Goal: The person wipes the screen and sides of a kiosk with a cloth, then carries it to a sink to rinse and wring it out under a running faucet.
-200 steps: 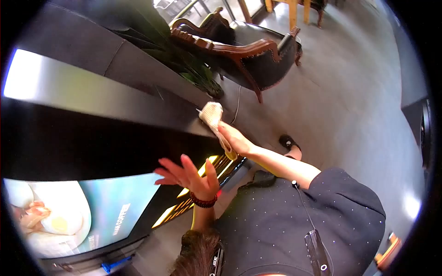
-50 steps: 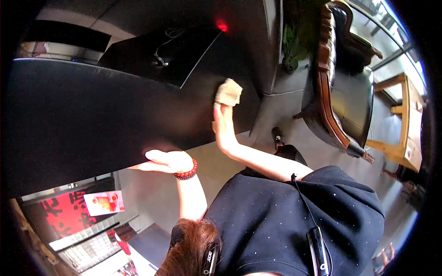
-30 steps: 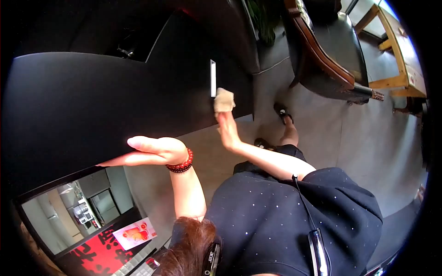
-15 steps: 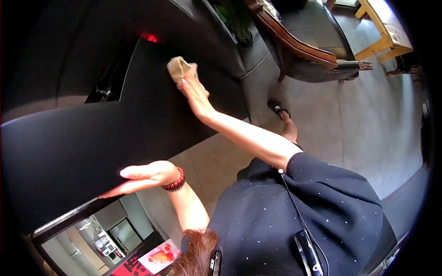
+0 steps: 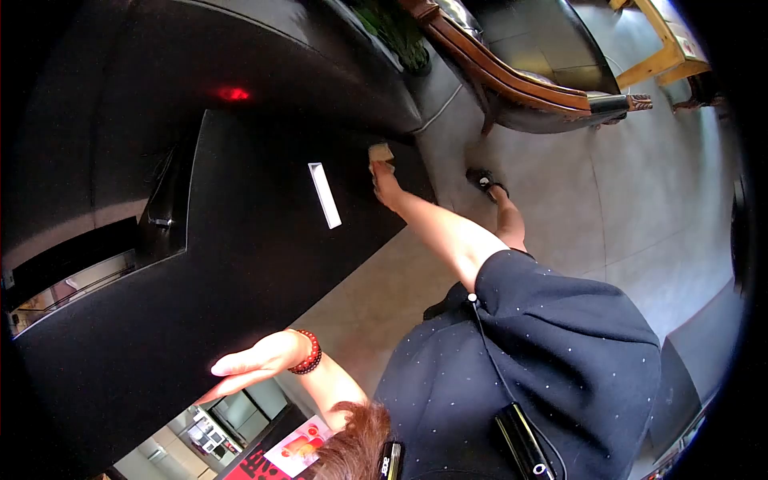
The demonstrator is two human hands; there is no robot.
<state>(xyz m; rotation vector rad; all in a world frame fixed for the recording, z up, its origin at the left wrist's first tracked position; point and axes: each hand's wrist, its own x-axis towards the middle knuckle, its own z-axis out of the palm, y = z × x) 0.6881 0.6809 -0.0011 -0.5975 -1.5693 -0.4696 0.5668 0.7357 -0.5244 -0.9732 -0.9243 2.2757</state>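
My right hand [image 5: 386, 182] is closed on a beige cloth [image 5: 381, 152] and presses it against the black surface [image 5: 256, 216], close to its right end. The cloth looks folded or bunched, and part of it is hidden by my fingers. My left hand [image 5: 260, 362] lies at the near edge of the same black surface. Its fingers are stretched out, with the thumb apart, and it holds nothing. A red and dark bead bracelet [image 5: 306, 352] circles that wrist.
A bright white strip [image 5: 325, 196], perhaps a reflection, shows on the black surface. A red glow [image 5: 234, 94] lies farther back. A wood-trimmed armchair [image 5: 512, 88], a plant [image 5: 404, 40] and a wooden table [image 5: 660, 60] stand beyond. Below my left hand is a red printed sign [image 5: 300, 448].
My right hand has moved right with the cloth, toward the surface's end. The view has shifted, and the white strip now shows. My left hand stays at the near edge.
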